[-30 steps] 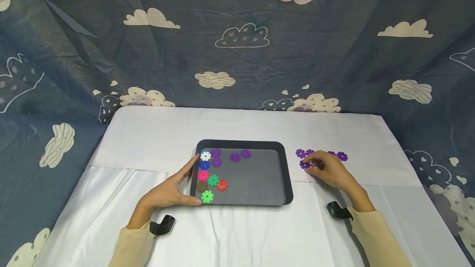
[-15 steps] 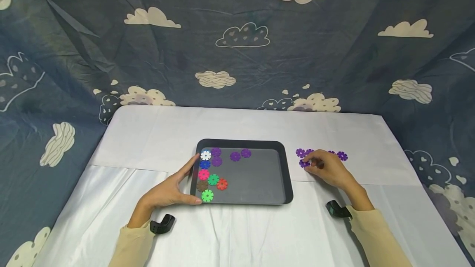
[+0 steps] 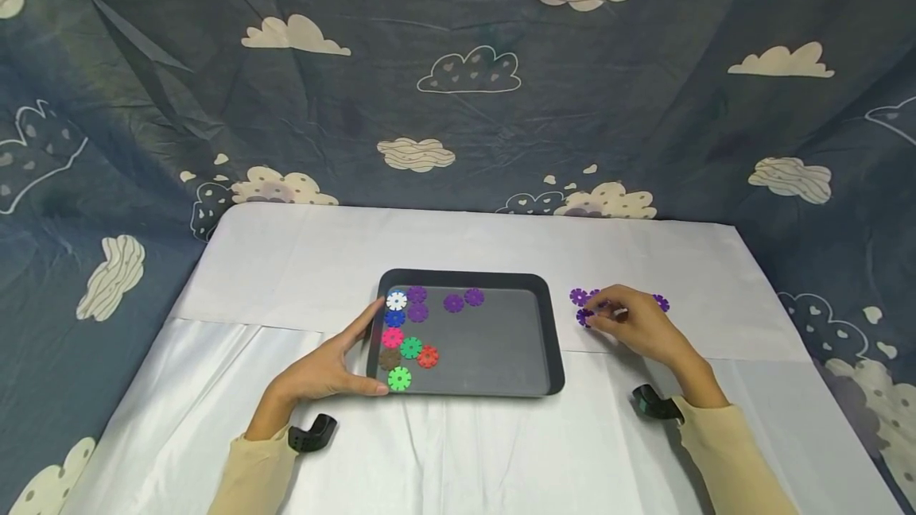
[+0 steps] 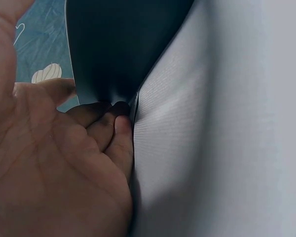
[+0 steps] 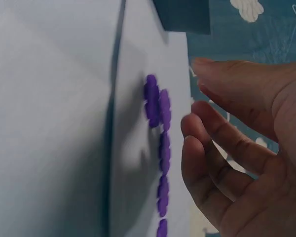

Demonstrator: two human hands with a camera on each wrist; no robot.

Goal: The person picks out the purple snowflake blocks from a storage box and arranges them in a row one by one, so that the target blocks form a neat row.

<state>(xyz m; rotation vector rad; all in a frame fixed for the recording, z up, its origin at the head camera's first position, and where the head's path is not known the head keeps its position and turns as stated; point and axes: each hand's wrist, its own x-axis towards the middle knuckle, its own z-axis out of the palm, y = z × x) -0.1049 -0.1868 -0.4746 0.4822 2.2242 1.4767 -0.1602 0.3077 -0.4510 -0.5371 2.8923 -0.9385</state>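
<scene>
A dark grey tray [image 3: 494, 348] lies on the white cloth in the head view. My left hand [image 3: 322, 368] grips its left side, index finger at the rim and thumb at the near corner. In the left wrist view, the other fingers of the left hand [image 4: 64, 148] curl against the tray wall [image 4: 118, 49]. To the right of the tray, my right hand [image 3: 637, 323] hovers over purple flower-shaped discs [image 3: 578, 297], partly hiding them. The right wrist view shows the right hand [image 5: 246, 148] with loosely bent fingers, a gap from the purple discs [image 5: 152, 101], and nothing held.
Inside the tray, a white disc [image 3: 397, 300], a blue one [image 3: 395, 319], a pink one [image 3: 392, 338], a red one [image 3: 428, 356] and others sit mostly along the left. Purple discs [image 3: 454, 303] lie near its far side. A cloud-patterned curtain [image 3: 458, 125] hangs behind the table.
My right hand has risen slightly and now covers more of the purple row. The nearest purple disc has shifted a little left. My left hand and the tray stay put.
</scene>
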